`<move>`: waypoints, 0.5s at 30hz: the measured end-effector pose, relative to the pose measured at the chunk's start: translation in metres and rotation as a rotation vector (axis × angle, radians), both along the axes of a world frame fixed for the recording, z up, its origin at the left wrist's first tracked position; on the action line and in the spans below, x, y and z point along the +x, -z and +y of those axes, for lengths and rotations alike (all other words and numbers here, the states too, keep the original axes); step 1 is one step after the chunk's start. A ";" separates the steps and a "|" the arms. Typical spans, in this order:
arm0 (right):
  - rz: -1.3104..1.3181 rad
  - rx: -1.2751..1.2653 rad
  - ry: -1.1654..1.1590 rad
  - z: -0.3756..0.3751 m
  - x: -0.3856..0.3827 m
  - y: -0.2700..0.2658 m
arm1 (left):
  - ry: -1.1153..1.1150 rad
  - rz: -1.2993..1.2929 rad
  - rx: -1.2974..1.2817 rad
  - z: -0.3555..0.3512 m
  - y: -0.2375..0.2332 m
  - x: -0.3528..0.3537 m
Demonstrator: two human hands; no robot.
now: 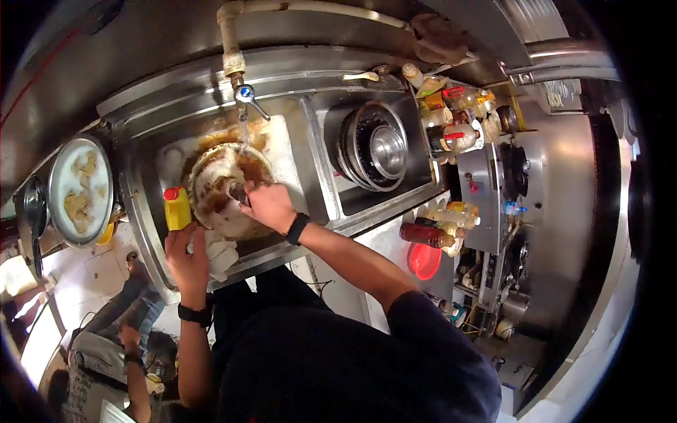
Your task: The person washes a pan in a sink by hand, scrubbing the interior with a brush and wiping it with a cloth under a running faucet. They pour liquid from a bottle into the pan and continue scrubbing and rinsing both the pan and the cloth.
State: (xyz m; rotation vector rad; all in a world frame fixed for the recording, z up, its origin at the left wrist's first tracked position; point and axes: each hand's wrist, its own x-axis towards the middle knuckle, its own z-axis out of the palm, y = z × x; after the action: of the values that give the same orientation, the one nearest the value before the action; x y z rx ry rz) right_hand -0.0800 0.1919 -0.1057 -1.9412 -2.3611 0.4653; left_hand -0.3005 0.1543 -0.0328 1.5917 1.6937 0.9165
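Note:
In the left sink basin, a round pan (204,176) holds brown, foamy liquid under a stream of water from the tap (245,97). My right hand (269,208) is closed around a dark handle (240,194) whose lower end is over the pan. At the pan's near-left edge is my left hand (187,255), its fingers stretched out, beside a yellow bottle (178,209) with a red cap. Whitish cloth or plastic (220,255) lies just right of my left hand.
Metal bowls (386,151) are stacked in the right basin. A foamy basin (81,190) stands at far left. Bottles (455,137) and a red bowl (424,261) are on the right. Another person (127,331) is at lower left.

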 end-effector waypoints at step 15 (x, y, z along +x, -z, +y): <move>0.026 -0.259 0.034 -0.042 0.029 -0.015 | -0.113 -0.055 -0.046 -0.012 0.010 0.000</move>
State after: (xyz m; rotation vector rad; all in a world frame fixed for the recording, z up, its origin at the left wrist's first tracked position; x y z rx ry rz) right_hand -0.0513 0.1503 -0.0907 -2.0577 -2.3478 0.8258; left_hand -0.3004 0.1419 -0.0426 1.4396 1.7683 0.9613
